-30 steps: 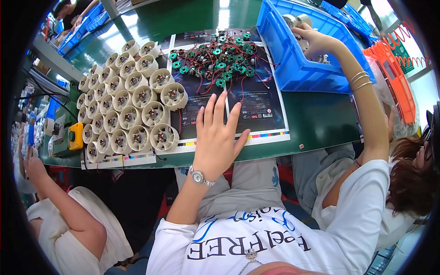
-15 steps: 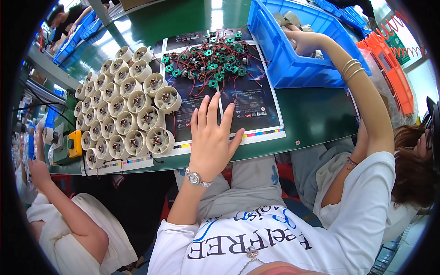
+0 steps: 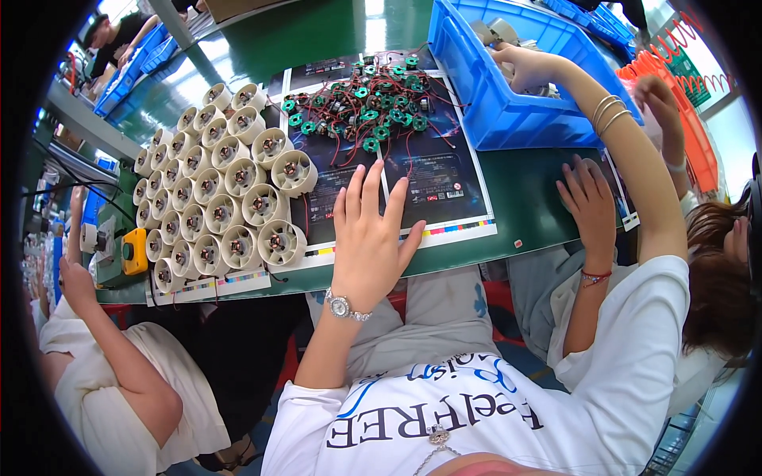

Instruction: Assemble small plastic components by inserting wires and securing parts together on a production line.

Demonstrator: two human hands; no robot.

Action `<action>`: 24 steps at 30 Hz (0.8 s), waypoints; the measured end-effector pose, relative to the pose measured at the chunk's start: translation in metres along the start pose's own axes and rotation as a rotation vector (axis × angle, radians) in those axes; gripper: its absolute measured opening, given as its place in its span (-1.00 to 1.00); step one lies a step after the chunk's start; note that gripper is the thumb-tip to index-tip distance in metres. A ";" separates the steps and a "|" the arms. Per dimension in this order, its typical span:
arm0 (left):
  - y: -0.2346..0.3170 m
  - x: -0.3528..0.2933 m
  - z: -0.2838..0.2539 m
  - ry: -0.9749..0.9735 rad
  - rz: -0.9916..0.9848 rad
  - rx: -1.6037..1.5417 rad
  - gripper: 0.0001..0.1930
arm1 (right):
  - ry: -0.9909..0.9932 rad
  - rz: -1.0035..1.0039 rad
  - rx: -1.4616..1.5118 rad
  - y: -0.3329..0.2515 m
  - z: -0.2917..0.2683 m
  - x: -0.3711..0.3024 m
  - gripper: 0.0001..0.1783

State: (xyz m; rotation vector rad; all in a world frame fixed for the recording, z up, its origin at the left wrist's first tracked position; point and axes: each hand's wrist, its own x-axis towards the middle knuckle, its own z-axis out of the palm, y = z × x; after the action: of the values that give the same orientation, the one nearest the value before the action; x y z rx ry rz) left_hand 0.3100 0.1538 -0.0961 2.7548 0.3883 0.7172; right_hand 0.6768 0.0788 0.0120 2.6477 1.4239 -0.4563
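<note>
The left hand (image 3: 369,234) is spread, empty, over a dark printed sheet (image 3: 444,186). The right hand (image 3: 530,70) stays curled inside the blue plastic bin (image 3: 540,127) by pale rounded parts (image 3: 502,32), grip unclear, so picking seems unfinished; a co-worker's hand (image 3: 589,198) has just reached the green desk (image 3: 520,186).

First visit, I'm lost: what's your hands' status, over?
Right hand in blue bin, at pale parts; grip unclear. Left hand spread over printed sheet. Co-worker's hand near bin.
</note>
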 end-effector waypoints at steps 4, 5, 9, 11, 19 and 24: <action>0.000 0.001 0.000 0.005 0.006 -0.001 -0.44 | -0.017 0.006 0.000 0.004 -0.002 0.001 -0.22; 0.001 0.001 -0.001 0.006 0.008 -0.001 -0.44 | -0.021 0.007 0.000 0.005 -0.002 0.001 -0.22; 0.000 0.001 -0.001 0.009 0.009 0.004 -0.45 | -0.038 0.010 0.000 0.008 -0.003 0.002 -0.19; 0.000 0.001 0.000 0.010 0.010 0.006 -0.45 | -0.047 0.013 0.001 0.009 -0.003 0.003 -0.18; -0.001 0.000 0.000 0.018 0.013 0.009 -0.44 | 0.038 -0.047 0.031 0.003 -0.005 -0.005 -0.29; 0.000 0.003 0.003 0.032 0.032 -0.005 -0.45 | 0.024 -0.023 0.078 0.014 -0.003 -0.006 -0.17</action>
State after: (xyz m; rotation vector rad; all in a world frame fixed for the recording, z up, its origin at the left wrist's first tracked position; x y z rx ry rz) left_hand 0.3139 0.1541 -0.0972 2.7530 0.3497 0.7704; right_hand 0.6859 0.0668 0.0156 2.7088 1.4750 -0.4939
